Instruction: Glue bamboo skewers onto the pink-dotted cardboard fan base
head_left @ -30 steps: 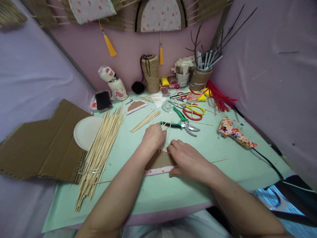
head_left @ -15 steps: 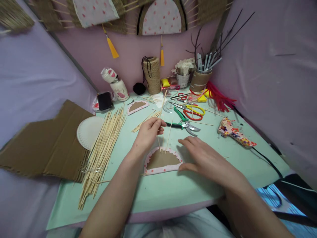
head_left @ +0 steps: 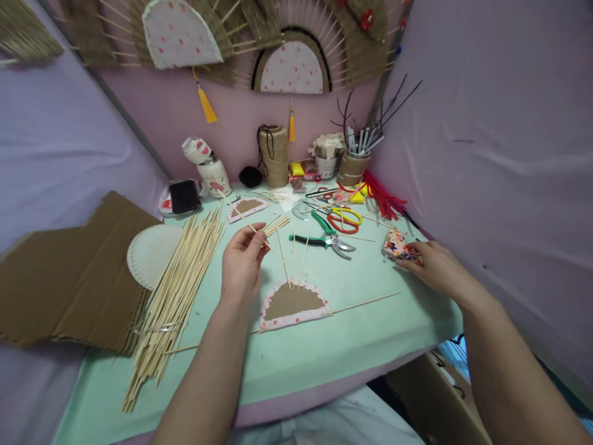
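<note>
Swung from half-round panel (head_left: 296,303) to glue gun (head_left: 395,245), the right hand (head_left: 436,264) is clamping on, the left hand (head_left: 241,262) pinching an unattached stick (head_left: 252,229), three sticks (head_left: 293,262) already fanning.

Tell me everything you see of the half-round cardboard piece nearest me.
The half-round piece lies flat on the green table, straight edge toward you. Its brown middle looks like cardboard; a white border with pinkish-red dots, apparently cloth, covers the rim, wavy along the curve. Three thin sticks fan out from the curved top, and another stick reaches out from each lower corner. Your left hand and right hand are off it.
</note>
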Available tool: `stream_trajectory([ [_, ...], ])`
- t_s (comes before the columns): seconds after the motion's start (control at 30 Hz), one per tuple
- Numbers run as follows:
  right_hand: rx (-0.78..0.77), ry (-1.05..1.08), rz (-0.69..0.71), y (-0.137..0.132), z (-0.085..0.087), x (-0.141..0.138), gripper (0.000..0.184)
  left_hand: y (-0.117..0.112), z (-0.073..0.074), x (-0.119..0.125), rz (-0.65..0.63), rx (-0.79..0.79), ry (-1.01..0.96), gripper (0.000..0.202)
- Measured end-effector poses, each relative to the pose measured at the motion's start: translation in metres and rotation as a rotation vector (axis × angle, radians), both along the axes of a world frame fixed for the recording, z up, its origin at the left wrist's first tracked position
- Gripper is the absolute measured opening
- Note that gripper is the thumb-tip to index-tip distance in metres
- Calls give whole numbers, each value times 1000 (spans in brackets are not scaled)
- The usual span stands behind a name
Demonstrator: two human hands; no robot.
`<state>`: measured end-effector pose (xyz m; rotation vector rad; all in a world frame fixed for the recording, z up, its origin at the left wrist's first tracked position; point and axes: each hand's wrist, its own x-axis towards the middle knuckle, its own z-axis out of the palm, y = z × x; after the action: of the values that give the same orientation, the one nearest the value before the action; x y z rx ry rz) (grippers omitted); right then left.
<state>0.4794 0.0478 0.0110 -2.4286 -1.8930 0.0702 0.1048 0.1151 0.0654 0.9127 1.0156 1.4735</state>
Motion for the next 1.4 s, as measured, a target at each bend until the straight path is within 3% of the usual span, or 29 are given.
stream_trajectory([
  [0.13, 7, 18, -14, 12, -10, 4, 56, -1, -5, -7, 77, 1, -11, 32],
  [0.27, -49, 67, -57, 18, -8, 5, 55, 1, -8, -10, 118, 10, 5, 30],
  [0.4, -14, 108, -45, 13, 12, 1, 43, 2, -10, -10, 134, 23, 4, 28],
  [0.53, 69, 132, -71, -8, 42, -13, 45, 1, -11, -9, 143, 29, -6, 25],
  [0.63, 134, 647, -107, -29, 58, -39, 45, 2, -13, -7, 136, 37, 0, 22],
  [0.7, 81, 1070, -127, -40, 63, -62, 47, 2, -15, -6, 128, 51, 20, 21],
  [0.77, -24, 1277, -135, -47, 63, -86, 46, 2, -16, -5, 123, 62, 40, 20],
  [0.9, -231, 1180, -94, -48, 60, -123, 45, 2, -18, -4, 125, 68, 47, 19],
  [1.03, -359, 997, -14, -41, 62, -142, 46, 1, -18, -4, 127, 71, 35, 16],
  [1.4, -407, 741, 246, -29, 67, -167, 42, 1, -19, -4, 109, 87, 12, 11],
])
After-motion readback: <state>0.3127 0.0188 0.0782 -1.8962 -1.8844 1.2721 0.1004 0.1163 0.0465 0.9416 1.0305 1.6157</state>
